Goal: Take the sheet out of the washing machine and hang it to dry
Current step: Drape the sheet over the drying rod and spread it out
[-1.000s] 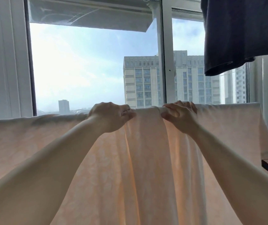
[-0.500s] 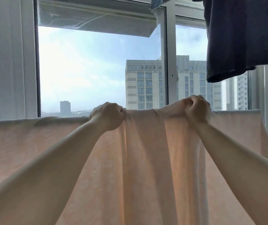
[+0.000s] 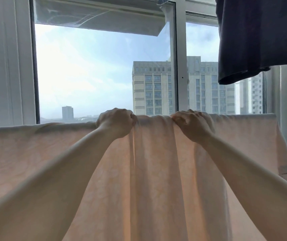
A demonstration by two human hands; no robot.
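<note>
Soft, limp pale peach cotton sheet (image 3: 156,180), probably damp-heavy: best gripped along top fold below white window frame (image 3: 181,66), where left hand (image 3: 115,121) and right hand (image 3: 192,126) curl fingers, pinching bunched cloth.

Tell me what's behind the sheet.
Above the sheet's top edge show a window, sky and a tower block. Both hands, left and right, grip that edge. Whatever the sheet hangs over, and everything lower, is covered.

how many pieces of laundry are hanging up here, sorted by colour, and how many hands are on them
Peach: 1, the sheet
Dark navy: 1, the garment
Laundry total: 2
Hands gripping the sheet's top edge: 2, left hand and right hand
</note>
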